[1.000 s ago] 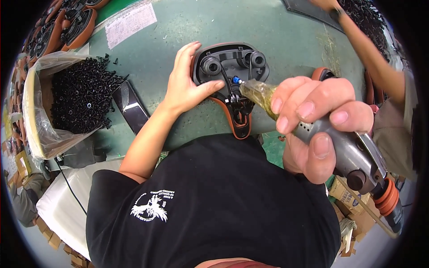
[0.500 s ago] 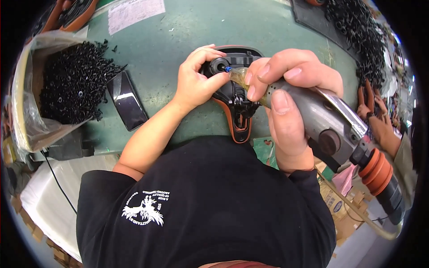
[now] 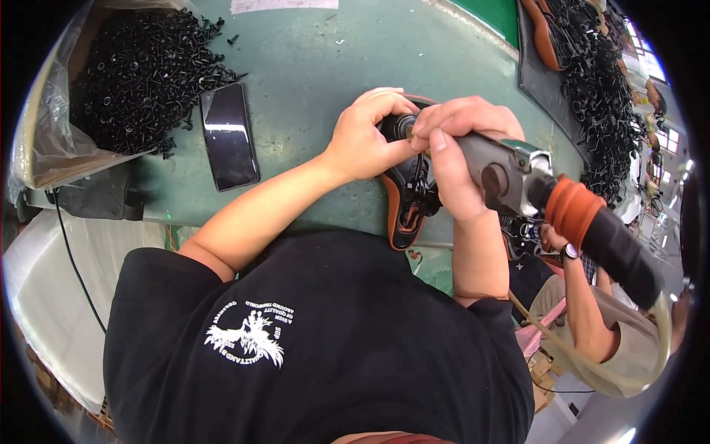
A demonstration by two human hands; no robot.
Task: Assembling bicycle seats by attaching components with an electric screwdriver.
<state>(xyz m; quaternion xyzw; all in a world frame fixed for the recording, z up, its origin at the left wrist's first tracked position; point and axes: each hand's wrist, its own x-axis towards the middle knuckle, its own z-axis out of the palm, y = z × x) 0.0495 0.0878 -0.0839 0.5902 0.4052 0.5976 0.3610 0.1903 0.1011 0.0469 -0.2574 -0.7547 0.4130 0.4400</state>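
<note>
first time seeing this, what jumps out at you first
The grey power tool with an orange sleeve, right of centre in the right hand, draws the eye first. Next comes the heap of black screws at upper left, a dark phone beside it.

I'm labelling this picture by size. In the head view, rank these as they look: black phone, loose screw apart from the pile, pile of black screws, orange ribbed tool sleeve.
1. Pile of black screws
2. Black phone
3. Orange ribbed tool sleeve
4. Loose screw
</note>
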